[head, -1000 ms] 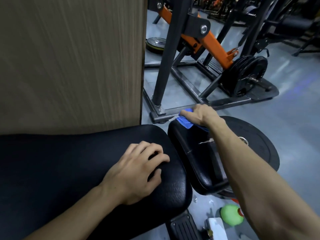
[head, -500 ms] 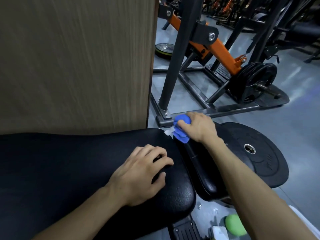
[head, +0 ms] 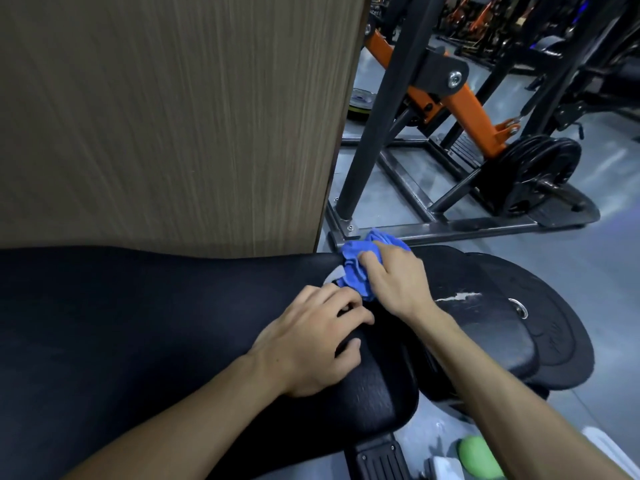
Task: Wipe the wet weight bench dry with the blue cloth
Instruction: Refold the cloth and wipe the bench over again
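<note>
The blue cloth [head: 360, 271] is bunched into a crumpled wad with visible folds; a pale grey tag or corner protrudes from its left edge. It lies at the far end of the gap between the two black pads of the weight bench [head: 138, 323], touching the far corner of the long pad. The wad has no clear long axis; its bulk runs roughly from the far right down toward the near left.

The right hand [head: 394, 282] presses down on the cloth, fingers curled over the wad and holding it against the surface. The right forearm extends across the smaller seat pad [head: 491, 330], whose black cover shows a white torn scuff near its middle.

The left hand [head: 311, 344] rests on the long pad just beside the cloth, fingers loosely curled, fingertips at the pad's right edge, gripping nothing. The long pad runs left to right across the view; its cover is black, textured and slightly glossy.

A wood-grain panel [head: 173, 116] stands behind the bench. A black weight plate [head: 554, 327] lies on the floor beyond the seat pad. An orange-and-black machine [head: 450, 109] stands farther back. A green ball [head: 479, 459] lies on the floor near the right forearm.
</note>
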Demonstrator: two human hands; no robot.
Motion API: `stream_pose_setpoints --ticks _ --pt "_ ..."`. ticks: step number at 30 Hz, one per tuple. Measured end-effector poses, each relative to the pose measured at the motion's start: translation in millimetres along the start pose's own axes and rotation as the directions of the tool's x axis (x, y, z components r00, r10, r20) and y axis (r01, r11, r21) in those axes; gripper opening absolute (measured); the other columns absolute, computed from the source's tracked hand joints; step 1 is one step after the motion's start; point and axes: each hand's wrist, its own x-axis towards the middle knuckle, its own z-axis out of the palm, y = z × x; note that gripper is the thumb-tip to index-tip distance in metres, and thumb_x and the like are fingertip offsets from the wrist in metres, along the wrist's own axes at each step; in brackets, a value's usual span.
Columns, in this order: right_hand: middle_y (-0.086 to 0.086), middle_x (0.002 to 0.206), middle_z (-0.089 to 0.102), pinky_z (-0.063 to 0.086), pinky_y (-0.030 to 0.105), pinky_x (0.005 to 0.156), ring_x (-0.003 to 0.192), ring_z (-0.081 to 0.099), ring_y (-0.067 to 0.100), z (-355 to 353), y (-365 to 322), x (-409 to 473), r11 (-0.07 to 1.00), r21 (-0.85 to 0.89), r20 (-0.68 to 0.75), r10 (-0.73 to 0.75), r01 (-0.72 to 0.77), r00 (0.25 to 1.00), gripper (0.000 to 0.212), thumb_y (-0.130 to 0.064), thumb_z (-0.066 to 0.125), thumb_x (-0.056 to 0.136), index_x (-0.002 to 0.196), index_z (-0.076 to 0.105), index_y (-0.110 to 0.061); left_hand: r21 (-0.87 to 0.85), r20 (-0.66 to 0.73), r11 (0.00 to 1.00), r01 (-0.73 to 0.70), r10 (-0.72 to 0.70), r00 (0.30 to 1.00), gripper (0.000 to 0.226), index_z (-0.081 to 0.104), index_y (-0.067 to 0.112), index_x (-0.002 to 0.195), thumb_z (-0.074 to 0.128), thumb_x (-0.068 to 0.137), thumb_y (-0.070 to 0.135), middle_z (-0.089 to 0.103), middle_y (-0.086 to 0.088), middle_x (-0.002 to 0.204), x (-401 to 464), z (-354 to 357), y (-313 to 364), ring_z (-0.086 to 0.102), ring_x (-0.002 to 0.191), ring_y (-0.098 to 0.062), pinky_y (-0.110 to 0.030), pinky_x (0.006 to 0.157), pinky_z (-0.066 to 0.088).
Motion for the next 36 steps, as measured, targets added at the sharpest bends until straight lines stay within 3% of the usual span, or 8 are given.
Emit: stream_pose_setpoints --ticks 6,10,14,16,20,23,31,36 --pt "-0.024 0.079 0.065 0.042 0.031 0.076 0.072 0.054 0.003 -31.2 2.8 -62.9 0.991 0.130 0.099 -0.052 0.039 0.994 0.036 -0.038 0.037 0.094 0.102 0.066 -0.018 -0.027 -0.050 0.999 -0.040 0.039 0.998 0.030 0.065 0.030 0.115 0.053 0.088 0.035 0.058 0.011 0.113 -1.5 1.9 -2.1 0.050 0.108 -0.013 -0.032 0.096 0.038" --pt "-0.027 0.125 0.064 0.040 0.017 0.098 0.109 0.059 -0.003 -37.4 0.1 -82.7 0.988 0.152 0.244 -0.061 0.024 0.968 0.052 -0.047 0.033 0.094 0.142 0.051 -0.040 -0.009 -0.068 0.998 -0.061 0.060 0.996 0.023 0.069 0.025 0.101 0.054 0.087 0.035 0.060 0.006 0.101 -1.1 2.8 -3.4 0.052 0.099 -0.018 -0.037 0.090 0.042" --pt "-0.028 0.159 0.022 0.006 0.018 0.120 0.145 0.009 -0.014 -17.6 -19.9 -36.2 0.944 0.313 0.428 -0.044 -0.102 0.902 0.044 -0.040 0.034 0.106 0.150 0.038 -0.043 -0.020 -0.089 0.998 -0.059 0.057 0.994 0.028 0.070 0.025 0.108 0.054 0.087 0.035 0.062 0.005 0.099 -2.0 6.2 -7.9 0.052 0.097 -0.017 -0.033 0.087 0.042" --pt "-0.028 0.155 0.018 0.001 0.022 0.119 0.147 0.003 -0.009 -3.0 -32.2 -10.8 0.958 0.259 0.469 -0.009 -0.127 0.883 0.047 -0.046 0.031 0.106 0.153 0.034 -0.041 0.007 -0.041 0.996 -0.087 0.087 0.995 0.034 0.070 0.025 0.113 0.048 0.090 0.036 0.064 0.005 0.103 0.9 3.7 -7.8 0.055 0.099 -0.019 -0.035 0.087 0.045" --pt "0.005 0.150 0.048 0.030 0.041 0.107 0.134 0.042 0.028 23.7 -58.9 43.8 0.989 -0.124 0.473 0.130 -0.080 0.871 0.048 -0.044 0.024 0.105 0.137 0.054 -0.024 -0.001 0.099 0.991 -0.131 0.131 0.986 0.044 0.061 0.022 0.132 0.037 0.097 0.036 0.061 0.004 0.136 -11.8 -15.2 -18.9 0.054 0.125 -0.020 -0.039 0.107 0.042" --pt "0.018 0.138 0.057 0.038 0.044 0.096 0.121 0.053 0.036 47.3 -83.3 62.8 0.933 -0.344 0.442 0.258 -0.103 0.859 0.062 -0.053 0.023 0.096 0.126 0.060 -0.014 0.075 -0.006 0.993 -0.086 0.087 0.996 0.039 0.066 0.025 0.124 0.043 0.095 0.034 0.065 0.009 0.130 -57.4 -38.4 -51.2 0.057 0.122 -0.013 -0.032 0.104 0.046" --pt "0.005 0.137 0.057 0.033 0.042 0.106 0.126 0.051 0.032 107.5 -176.3 2.5 0.932 -0.169 0.329 -0.255 0.322 0.909 0.053 -0.056 0.027 0.098 0.140 0.048 -0.033 0.150 -0.106 0.910 0.386 -0.373 0.922 0.041 0.060 0.033 0.132 0.036 0.100 0.043 0.054 0.016 0.142 -205.1 -114.0 -139.9 0.048 0.132 -0.008 -0.033 0.107 0.041" --pt "0.014 0.131 0.060 0.039 0.041 0.099 0.119 0.053 0.036 48.3 -62.2 8.0 0.979 -0.205 0.163 0.030 0.004 0.986 0.053 -0.059 0.042 0.095 0.134 0.054 -0.025 0.143 -0.156 0.827 0.544 -0.524 0.837 0.055 0.054 0.030 0.140 0.030 0.097 0.055 0.043 0.013 0.152 -256.7 -127.3 -147.7 0.038 0.140 -0.012 -0.039 0.113 0.036"
